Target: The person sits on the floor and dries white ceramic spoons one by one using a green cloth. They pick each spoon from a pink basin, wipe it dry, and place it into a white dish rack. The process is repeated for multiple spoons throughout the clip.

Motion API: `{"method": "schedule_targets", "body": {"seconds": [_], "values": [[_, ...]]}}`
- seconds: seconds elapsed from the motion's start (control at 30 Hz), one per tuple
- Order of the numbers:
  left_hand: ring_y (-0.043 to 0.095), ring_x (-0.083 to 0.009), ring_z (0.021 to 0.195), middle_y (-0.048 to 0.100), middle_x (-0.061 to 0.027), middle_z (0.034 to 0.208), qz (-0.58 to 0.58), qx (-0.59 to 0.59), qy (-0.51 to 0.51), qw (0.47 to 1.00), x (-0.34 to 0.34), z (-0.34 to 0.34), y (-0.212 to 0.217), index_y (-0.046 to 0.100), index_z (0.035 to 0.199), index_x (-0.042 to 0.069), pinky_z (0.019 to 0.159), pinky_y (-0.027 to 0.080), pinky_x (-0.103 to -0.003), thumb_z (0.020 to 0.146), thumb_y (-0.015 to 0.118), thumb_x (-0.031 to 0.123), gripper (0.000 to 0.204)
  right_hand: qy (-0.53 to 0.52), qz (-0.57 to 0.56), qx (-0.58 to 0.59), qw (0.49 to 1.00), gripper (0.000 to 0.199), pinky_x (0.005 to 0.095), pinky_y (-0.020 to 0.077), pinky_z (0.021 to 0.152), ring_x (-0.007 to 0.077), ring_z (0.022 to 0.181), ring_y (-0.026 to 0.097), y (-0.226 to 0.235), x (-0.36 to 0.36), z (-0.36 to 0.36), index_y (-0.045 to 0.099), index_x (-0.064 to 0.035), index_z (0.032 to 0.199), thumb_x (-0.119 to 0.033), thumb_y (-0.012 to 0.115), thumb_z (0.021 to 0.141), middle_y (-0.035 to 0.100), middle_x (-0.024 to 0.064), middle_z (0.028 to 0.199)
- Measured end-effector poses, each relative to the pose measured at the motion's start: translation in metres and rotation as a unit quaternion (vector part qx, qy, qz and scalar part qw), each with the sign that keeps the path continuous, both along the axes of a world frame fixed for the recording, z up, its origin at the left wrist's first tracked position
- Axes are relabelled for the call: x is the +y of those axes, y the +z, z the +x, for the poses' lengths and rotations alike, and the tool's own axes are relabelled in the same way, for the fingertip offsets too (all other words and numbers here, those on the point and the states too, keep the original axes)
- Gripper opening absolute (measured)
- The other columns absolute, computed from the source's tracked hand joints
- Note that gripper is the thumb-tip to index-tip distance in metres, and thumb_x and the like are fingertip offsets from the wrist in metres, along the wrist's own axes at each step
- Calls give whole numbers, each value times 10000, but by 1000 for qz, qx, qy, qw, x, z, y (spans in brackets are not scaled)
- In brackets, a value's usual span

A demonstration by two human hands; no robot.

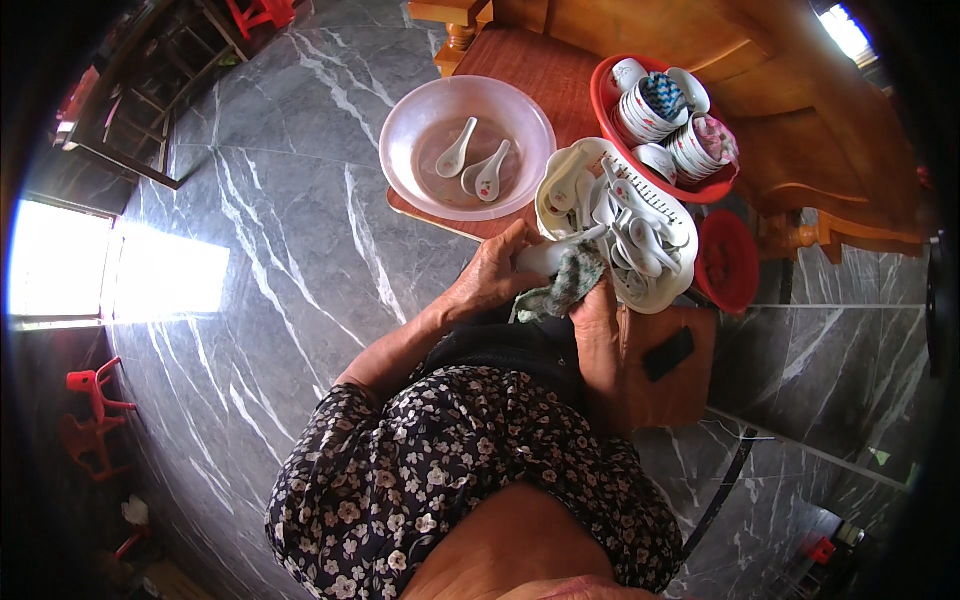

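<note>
My left hand (494,268) is closed around a white soup spoon (543,259). In my right hand (598,312) is a bunched green checked cloth (570,284), pressed against the spoon. Just beyond my hands stands a white slotted basket (547,212) heaped with white soup spoons (640,245), some with a floral print. Farther left sits a translucent pinkish basin (395,160); a few white spoons (487,177) lie in its bottom. My fingertips are partly hidden by the cloth and spoon.
A red basin (604,98) behind the basket holds stacked bowls (640,117) and checked cloths. To the right is a smaller red container (727,262). A dark phone-like slab (668,354) lies on the brown wooden bench (650,400). A carved wooden backrest (800,150) rises behind.
</note>
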State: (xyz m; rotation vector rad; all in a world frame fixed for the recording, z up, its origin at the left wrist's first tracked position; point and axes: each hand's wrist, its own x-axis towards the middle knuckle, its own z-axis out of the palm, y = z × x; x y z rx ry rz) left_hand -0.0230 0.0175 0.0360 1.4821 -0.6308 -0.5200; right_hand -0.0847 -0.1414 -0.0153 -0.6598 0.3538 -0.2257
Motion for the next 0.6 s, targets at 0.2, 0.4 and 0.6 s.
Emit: {"method": "schedule_targets", "body": {"seconds": [0.2,0.4,0.6], "values": [[550,-121,751,590,-59,802,8,-12,-20,1000,2,0,4,489,956,22,660,441,-265,666,678,-13,348,-55,4,20,998,92,226,504,596,109,670,580,-7,-22,4,582,-45,893,-98,564,820,596,15,783],[538,-104,797,588,-23,819,-75,64,-47,994,0,0,-10,498,939,29,708,439,-256,679,681,-23,322,-71,0,22,997,84,228,513,597,110,675,586,-15,-37,3,580,-58,886,-114,564,825,596,13,787],[547,-98,766,597,-11,802,-86,160,-42,982,5,-1,-20,562,908,17,695,449,-250,685,682,2,253,-85,22,52,995,123,277,523,601,142,693,598,-11,-28,8,580,-57,907,-154,545,841,609,30,816]]}}
